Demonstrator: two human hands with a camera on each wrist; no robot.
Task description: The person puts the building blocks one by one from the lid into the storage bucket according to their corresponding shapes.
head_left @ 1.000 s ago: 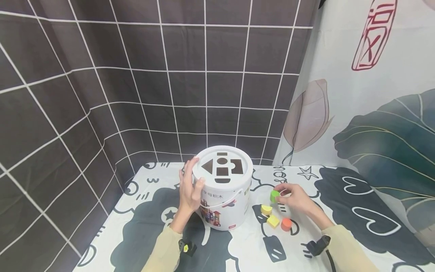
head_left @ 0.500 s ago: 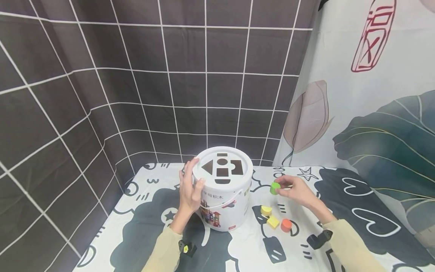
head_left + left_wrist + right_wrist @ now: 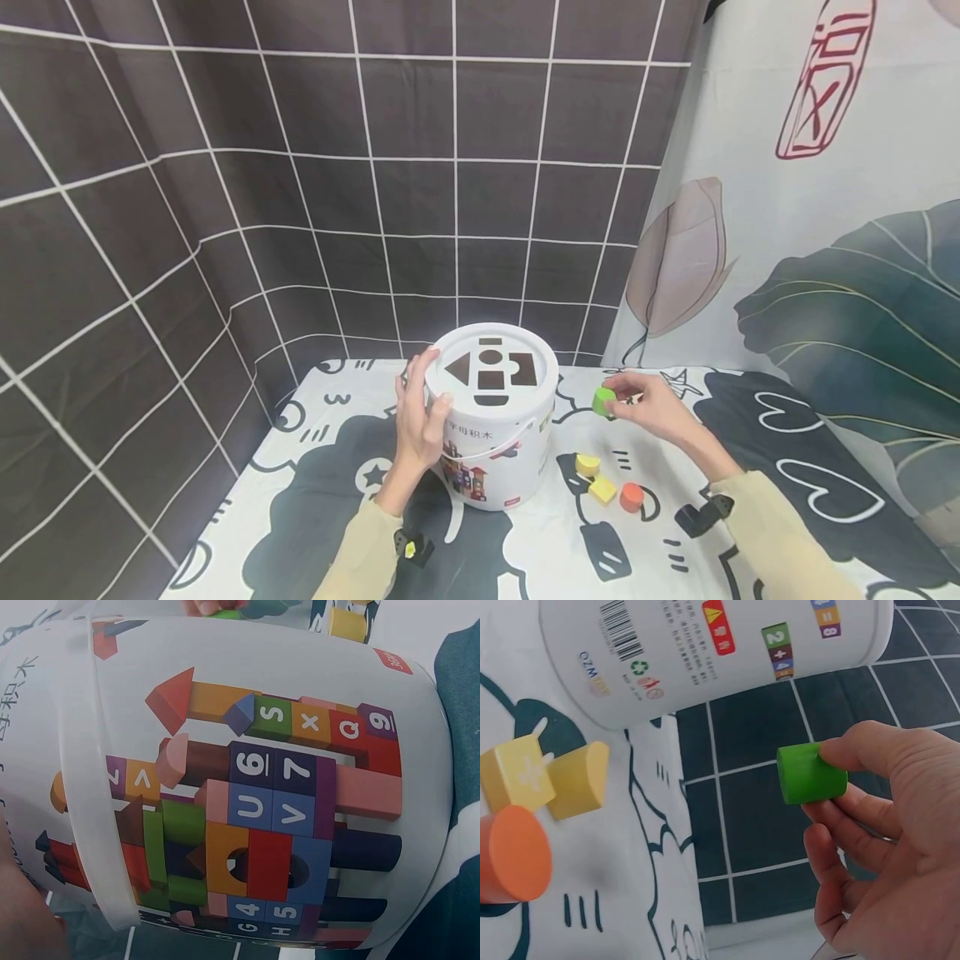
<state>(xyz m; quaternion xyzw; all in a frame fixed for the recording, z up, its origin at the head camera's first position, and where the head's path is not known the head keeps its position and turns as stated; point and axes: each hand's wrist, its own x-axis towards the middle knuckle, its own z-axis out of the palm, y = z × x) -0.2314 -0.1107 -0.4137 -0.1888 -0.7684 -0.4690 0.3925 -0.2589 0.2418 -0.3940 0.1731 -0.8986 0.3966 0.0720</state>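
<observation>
My left hand (image 3: pixel 420 417) rests against the left side of a white toy-block bucket (image 3: pixel 487 442), its fingers and thumb spread along the lid's rim. Shaped holes cut through the lid (image 3: pixel 551 367): a triangle, a circle, a square and others. To the right of the bucket, my right hand (image 3: pixel 648 407) pinches a green cylinder block (image 3: pixel 812 774) between thumb and fingers, lifted above the cloth. Below it on the cloth lie a yellow half-round block (image 3: pixel 587 464), a yellow square block (image 3: pixel 602 490) and an orange-red cylinder block (image 3: pixel 632 497). The bucket's printed picture (image 3: pixel 262 802) fills the left wrist view.
A black-and-white patterned cloth (image 3: pixel 555 542) covers the table. Behind it hangs a dark curtain (image 3: pixel 405 200) with a white grid, and on the right a pale leaf-print curtain (image 3: pixel 825 250). The bucket's white handle (image 3: pixel 86 765) hangs down its front.
My right hand has raised the green cylinder block off the cloth and moved it slightly away from me, tilting it. The left hand and the bucket stay in place.
</observation>
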